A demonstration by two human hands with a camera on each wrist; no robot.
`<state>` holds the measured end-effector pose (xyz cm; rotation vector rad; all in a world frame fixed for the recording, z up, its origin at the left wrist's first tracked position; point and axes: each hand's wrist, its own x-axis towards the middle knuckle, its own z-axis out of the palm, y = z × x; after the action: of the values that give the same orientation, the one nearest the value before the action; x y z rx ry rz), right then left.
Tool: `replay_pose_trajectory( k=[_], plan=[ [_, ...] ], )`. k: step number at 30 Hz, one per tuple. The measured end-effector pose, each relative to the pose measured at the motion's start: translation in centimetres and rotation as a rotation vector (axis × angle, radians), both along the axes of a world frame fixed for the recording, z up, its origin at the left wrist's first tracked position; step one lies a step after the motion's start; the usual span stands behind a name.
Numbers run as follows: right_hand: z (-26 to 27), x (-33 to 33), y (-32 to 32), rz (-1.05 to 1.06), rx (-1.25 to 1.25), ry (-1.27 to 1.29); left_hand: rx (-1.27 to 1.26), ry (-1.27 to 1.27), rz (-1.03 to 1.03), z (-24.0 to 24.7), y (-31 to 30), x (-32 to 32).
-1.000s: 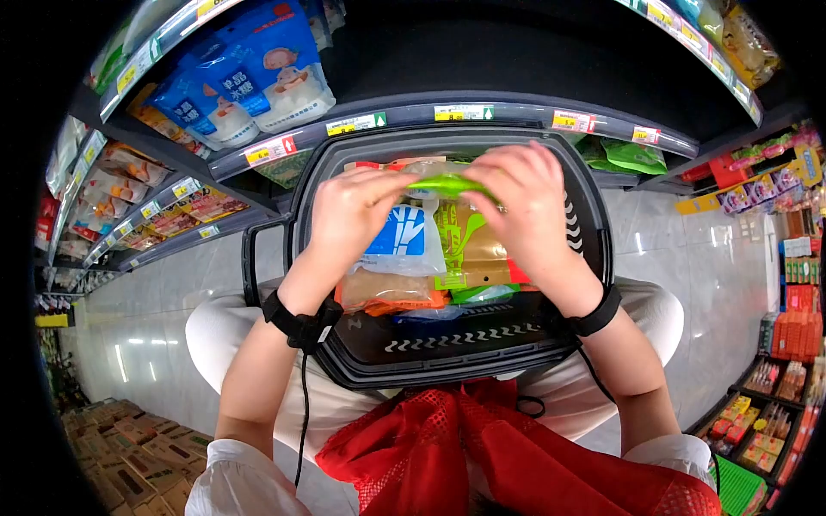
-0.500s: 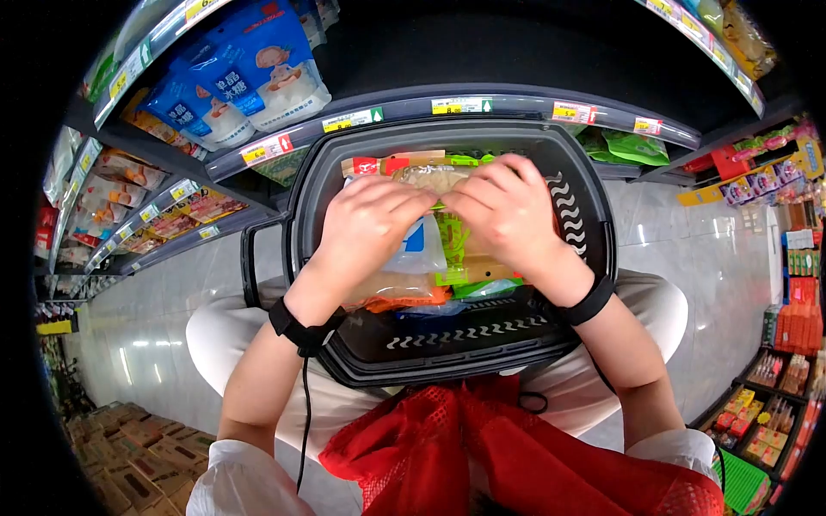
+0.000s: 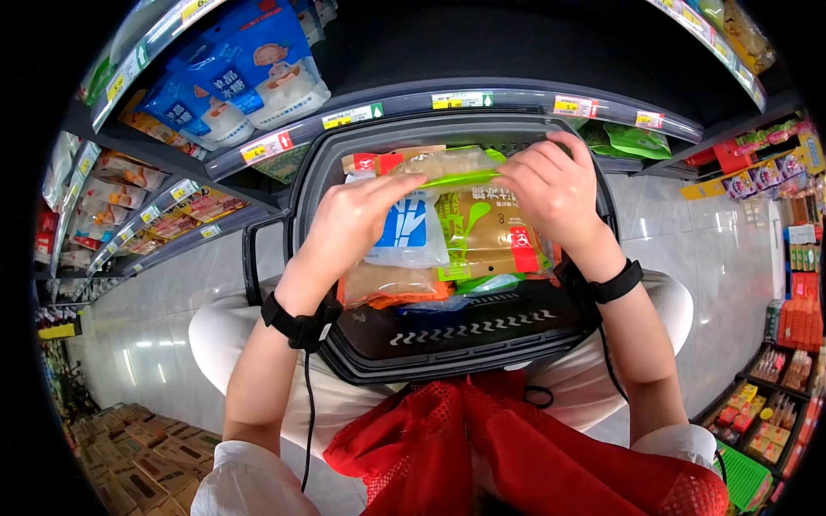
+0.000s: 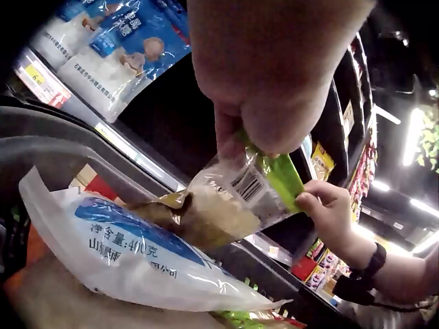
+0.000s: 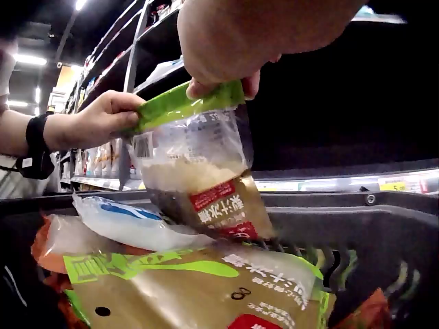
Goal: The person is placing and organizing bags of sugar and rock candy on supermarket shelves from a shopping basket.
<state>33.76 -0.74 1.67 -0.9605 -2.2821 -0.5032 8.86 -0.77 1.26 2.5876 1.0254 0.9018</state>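
Where its green top stretches flat, the pouch (image 5: pixel 202 164) leans at the far side of the basket (image 3: pixel 465 371), glossy and clear above, gold below, pale lumps inside. The left hand (image 3: pixel 348 224) pinches 1 end of that top, fingers closed on it; the right hand (image 3: pixel 557 193) grips nearer the other. Beside it lie a smooth white bag (image 3: pixel 409 232) and a flat gold bag (image 3: pixel 490 236).

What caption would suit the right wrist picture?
Left hand and right hand pinch a green-topped bag over a black basket of packets.
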Motion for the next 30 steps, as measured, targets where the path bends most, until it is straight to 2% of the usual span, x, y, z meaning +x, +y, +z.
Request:
replay_pose_trajectory(
  k=[3, 8, 10, 11, 13, 15, 17, 18, 19, 20, 21, 23, 24, 25, 27, 29, 30],
  plan=[
    [-0.3, 1.1, 0.4, 0.000, 0.076, -0.050, 0.042, -0.024, -0.008, -0.3, 0.2, -0.4],
    [-0.4, 2.0, -0.2, 0.007, 0.042, -0.056, 0.132, 0.006, 0.017, -0.2, 0.0, -0.7],
    [-0.4, 2.3, -0.4, 0.007, 0.030, -0.063, 0.165, 0.201, 0.143, 0.0, -0.2, -1.4],
    [-0.4, 2.5, -0.5, 0.012, 0.012, -0.058, 0.166, 0.201, 0.142, -0.1, -0.4, -1.6],
    [-0.3, 2.8, -0.7, 0.017, -0.004, -0.053, 0.179, 0.380, 0.099, -0.2, -0.6, -2.0],
    [-0.1, 3.3, -1.0, -0.023, -0.070, -0.126, 0.118, 0.390, 0.060, -0.1, -0.4, -2.5],
    [-1.0, 4.7, -0.9, -0.174, -0.210, 0.080, -0.150, 0.219, -0.061, -0.1, 0.0, -3.6],
    [-0.7, 5.0, -0.9, -0.398, -0.550, 0.180, -0.150, 0.218, -0.060, 0.3, -0.3, -3.6],
    [-1.0, 5.2, -0.7, -0.398, -0.548, 0.179, -0.507, 0.080, -0.020, 1.0, -0.8, -3.6],
    [-1.8, 5.4, -0.4, -0.379, -0.803, 0.433, -0.864, -0.062, 0.020, 1.4, -1.0, -3.5],
    [-2.5, 5.4, -0.3, -0.354, -1.056, 0.694, -0.865, -0.059, 0.018, 0.9, -0.8, -3.5],
    [-3.4, 5.2, -0.1, -0.320, -1.510, 0.751, -1.148, -0.189, 0.121, -0.7, -0.1, -3.3],
    [-4.2, 4.6, -0.2, -0.291, -1.618, 0.822, -1.179, -0.202, 0.201, -0.8, -0.1, -2.4],
    [-5.2, 3.8, -0.2, -0.259, -1.724, 0.894, -1.179, -0.196, 0.196, -0.9, -0.1, -1.8],
    [-6.1, 2.3, 0.1, -0.299, -1.826, 0.975, -1.352, -0.327, 0.184, -1.6, 0.0, -0.7],
    [-7.8, 1.6, 0.9, -0.309, -1.871, 1.066, -1.384, -0.370, 0.174, -2.8, 0.1, 0.3],
    [-7.8, 0.8, 1.1, -0.229, -1.926, 1.160, -1.418, -0.403, 0.170, -3.1, -0.1, 0.7]
  ],
)
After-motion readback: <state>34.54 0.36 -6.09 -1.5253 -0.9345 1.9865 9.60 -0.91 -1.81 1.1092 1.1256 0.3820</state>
